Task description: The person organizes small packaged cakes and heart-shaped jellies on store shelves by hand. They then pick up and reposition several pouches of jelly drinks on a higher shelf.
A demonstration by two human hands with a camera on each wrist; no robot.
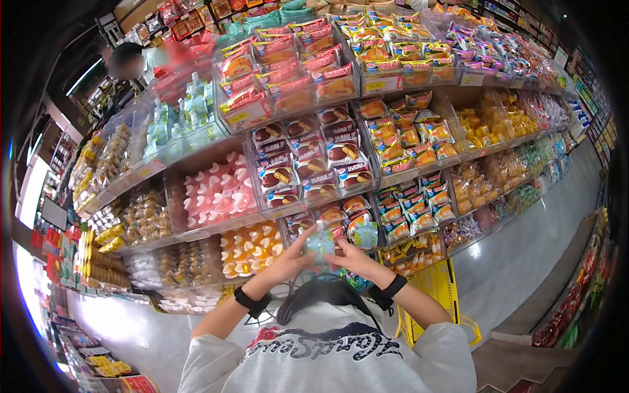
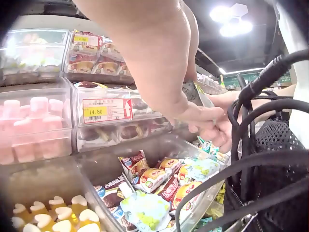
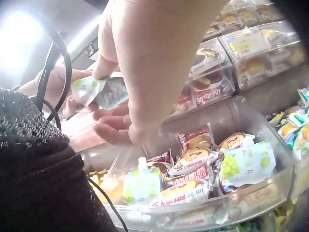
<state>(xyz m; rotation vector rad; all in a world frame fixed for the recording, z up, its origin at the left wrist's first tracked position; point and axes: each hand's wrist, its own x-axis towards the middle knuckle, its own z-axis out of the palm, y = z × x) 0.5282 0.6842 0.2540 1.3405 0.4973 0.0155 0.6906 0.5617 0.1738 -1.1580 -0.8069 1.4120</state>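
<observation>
A pale blue-green spouted pouch (image 1: 320, 245) is held between both hands in front of the chest. The left hand (image 1: 294, 260) grips its left side, and the right hand (image 1: 354, 259) pinches its right side. In the right wrist view the pouch (image 3: 100, 91) lies tilted, the right hand's (image 3: 140, 72) thumb on it and its other fingers bent beneath. The left wrist view shows the left hand (image 2: 164, 77) around the pouch, mostly hiding it. Below the hands, a clear bin (image 3: 231, 193) holds wrapped cakes, a spouted pouch (image 3: 141, 182) and a grape-printed pouch (image 3: 247, 163).
Tiered clear bins of wrapped snacks surround the hands, with heart-topped orange jellies (image 1: 251, 249) at the left and pink ones (image 1: 219, 190) above. A yellow cart (image 1: 434, 295) stands at the right. Black straps (image 2: 241, 164) hang close to the left hand.
</observation>
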